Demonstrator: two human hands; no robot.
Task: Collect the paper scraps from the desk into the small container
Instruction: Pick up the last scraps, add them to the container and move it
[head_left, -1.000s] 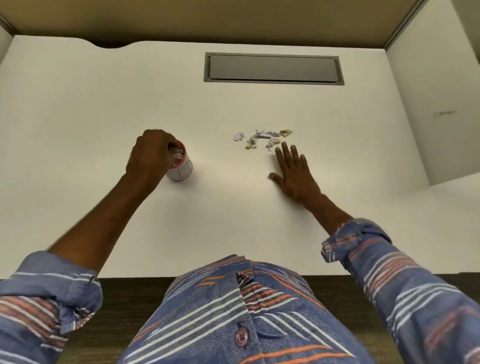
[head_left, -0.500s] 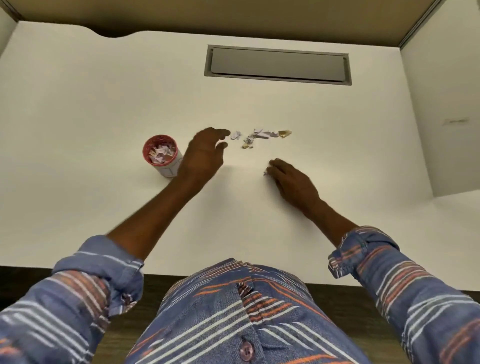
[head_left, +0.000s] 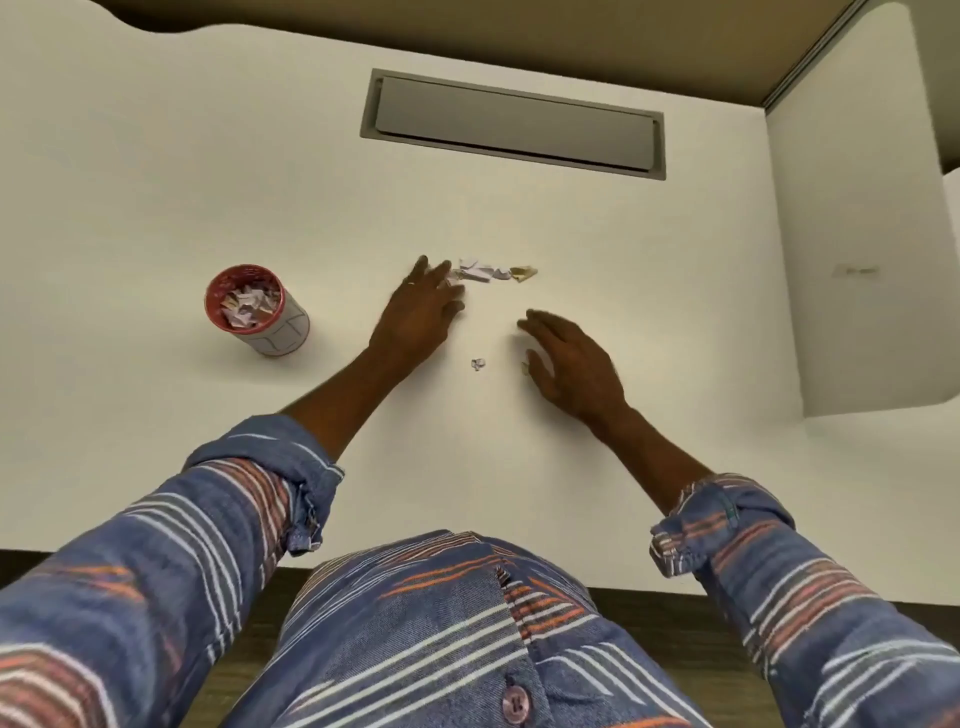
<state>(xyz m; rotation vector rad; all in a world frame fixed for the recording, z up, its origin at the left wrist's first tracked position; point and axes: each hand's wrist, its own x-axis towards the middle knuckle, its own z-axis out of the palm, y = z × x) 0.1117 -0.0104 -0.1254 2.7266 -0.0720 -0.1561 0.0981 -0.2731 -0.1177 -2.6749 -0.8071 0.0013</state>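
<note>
Your scraps (head_left: 491, 272) are only partly gathered: a short row of white bits with one tan piece at its right end lies on the desk (head_left: 156, 171) past its middle, and one stray scrap (head_left: 478, 364) sits nearer you, between your hands. Something small shows at your right thumb, but it is too blurred to call. The cup (head_left: 258, 309), red-rimmed and white-walled, stands upright on the left, well apart from the row, and already holds a loose heap of white and tan pieces, roughly filling its mouth. Your left hand (head_left: 421, 314) lies flat with fingers spread, its tips touching the left end of the row; its grip is wide and holds nothing you can see. Your right hand (head_left: 574, 366) rests palm down just right of the stray scrap, fingers loosely extended, grip empty as far as shows. I judge the job past halfway, with the row and the stray left.
</note>
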